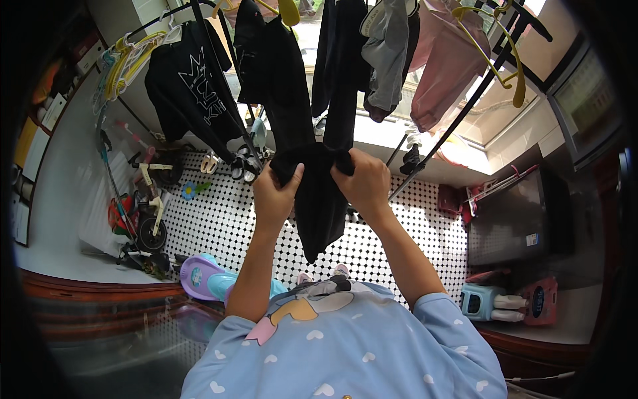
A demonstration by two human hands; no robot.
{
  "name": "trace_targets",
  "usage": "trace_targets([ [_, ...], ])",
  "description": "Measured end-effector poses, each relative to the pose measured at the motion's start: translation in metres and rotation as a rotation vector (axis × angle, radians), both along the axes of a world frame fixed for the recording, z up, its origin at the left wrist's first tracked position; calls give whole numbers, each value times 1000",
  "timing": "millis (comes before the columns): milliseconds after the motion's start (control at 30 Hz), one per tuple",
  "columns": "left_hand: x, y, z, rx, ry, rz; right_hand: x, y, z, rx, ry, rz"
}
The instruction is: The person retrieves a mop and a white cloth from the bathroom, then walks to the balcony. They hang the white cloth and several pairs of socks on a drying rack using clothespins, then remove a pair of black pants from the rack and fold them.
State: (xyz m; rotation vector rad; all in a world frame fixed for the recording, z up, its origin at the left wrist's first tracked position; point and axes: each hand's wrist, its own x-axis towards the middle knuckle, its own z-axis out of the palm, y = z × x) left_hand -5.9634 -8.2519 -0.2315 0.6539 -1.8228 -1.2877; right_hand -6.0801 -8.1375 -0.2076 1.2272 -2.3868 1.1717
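A long black garment [318, 213] hangs in front of me, pinched by both hands along an upper edge. My left hand [275, 194] is closed on the left end of that edge, its thumb on the cloth. On the other end, my right hand [366, 183] grips the fabric. Below the hands the cloth droops to a point. Beyond them, dark cloth [286, 80] hangs in long strips from the drying rack; whether it belongs to the same piece I cannot tell. The garment's exact kind is unclear.
A black printed top [193, 86], grey clothing [385, 66] and pink clothing [448, 66] hang on the rack. Yellow hangers [136, 60] cluster at left; another yellow hanger [508, 63] hangs at right. A scooter [154, 199], shoes [246, 166] and a flat black screen [512, 216] stand around the tiled floor [425, 233].
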Motion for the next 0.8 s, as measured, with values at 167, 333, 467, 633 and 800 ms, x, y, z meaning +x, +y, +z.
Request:
trace_targets([
  [167,6,17,9,191,-32,-222,8,9,15,0,-165,50],
  [333,-3,40,7,129,228,-572,14,13,28,-123,-458,264],
  [467,-17,43,-8,-78,146,-344,20,20,57,180,-373,470],
  [633,-23,17,18,792,470,-451,-15,44,46,-495,-182,567],
  [800,-22,-10,44,932,462,-821,-31,46,-12,-276,-585,649],
])
